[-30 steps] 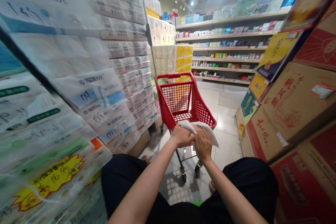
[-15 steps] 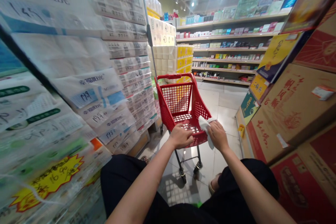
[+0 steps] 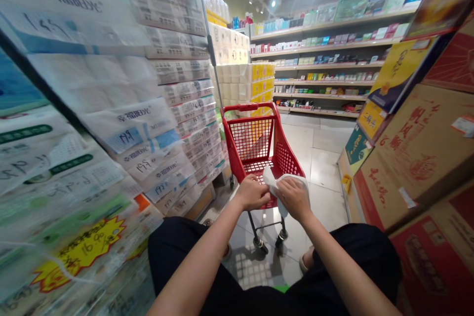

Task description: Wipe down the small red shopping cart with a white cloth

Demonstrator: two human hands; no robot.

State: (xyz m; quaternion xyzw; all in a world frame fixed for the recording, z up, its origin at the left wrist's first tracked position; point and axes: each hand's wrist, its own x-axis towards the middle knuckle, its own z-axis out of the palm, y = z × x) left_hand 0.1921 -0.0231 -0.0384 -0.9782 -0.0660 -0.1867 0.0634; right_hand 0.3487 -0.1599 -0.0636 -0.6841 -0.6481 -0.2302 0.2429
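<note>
A small red plastic shopping cart (image 3: 289, 158) stands on the floor in front of my knees, its basket of open mesh. My left hand (image 3: 253, 192) is closed around the near rim of the basket, left of its middle. My right hand (image 3: 294, 197) presses a white cloth (image 3: 271, 180) onto the same near rim, fingers bent over it. Part of the cloth sticks out past the fingertips and part hangs below the hand. A thin metal pole (image 3: 203, 2) rises from the cart's far left side.
Stacked tissue packs (image 3: 128, 128) form a wall on my left. Cardboard boxes (image 3: 418, 153) are piled close on my right. Beyond the cart stand yellow and white paper packs (image 3: 244, 81) and long shelves of goods (image 3: 322, 66). Tiled floor (image 3: 296, 133) runs between them.
My right hand has slid left along the near rim with the white cloth, closer to my left hand. More of the cloth now shows around it. My left hand keeps its hold.
</note>
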